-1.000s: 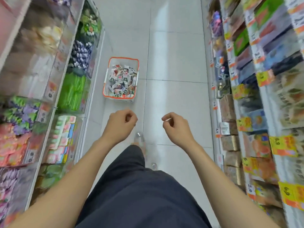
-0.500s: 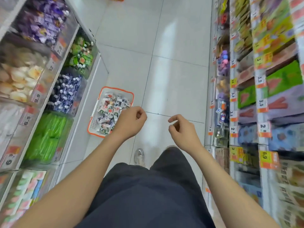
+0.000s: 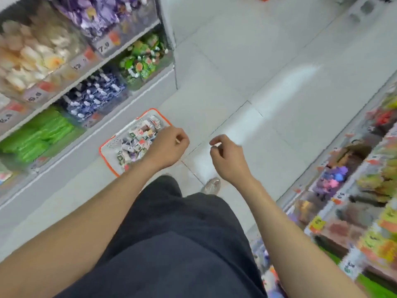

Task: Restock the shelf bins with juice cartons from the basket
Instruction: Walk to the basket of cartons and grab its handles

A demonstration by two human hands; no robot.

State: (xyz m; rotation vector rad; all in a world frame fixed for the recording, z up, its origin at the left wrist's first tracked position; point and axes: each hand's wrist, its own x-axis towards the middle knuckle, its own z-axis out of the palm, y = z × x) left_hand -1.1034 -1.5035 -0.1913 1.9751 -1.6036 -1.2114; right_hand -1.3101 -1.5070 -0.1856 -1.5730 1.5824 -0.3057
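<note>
An orange-rimmed white basket [image 3: 107, 147] stands on the floor beside the base of the left shelf unit. It holds several small juice cartons [image 3: 137, 143]. My left hand [image 3: 167, 147] hovers over the basket's right part, fingers curled in a loose fist with nothing in it. My right hand [image 3: 227, 158] hangs over the bare floor to the right, fingers curled, also holding nothing. Clear shelf bins [image 3: 94, 100] on the left hold green, dark blue and purple packs.
The left shelf unit ends at a corner [image 3: 175, 67] just past the basket. A second shelf [image 3: 354, 190] of packaged goods lines the right side. White tiled floor [image 3: 268, 93] runs between them. My dark trousers and one shoe [image 3: 212, 186] show below.
The view has swung and tilted as I walked closer; the basket now sits right under my left hand. Both hands stay curled and hold nothing.
</note>
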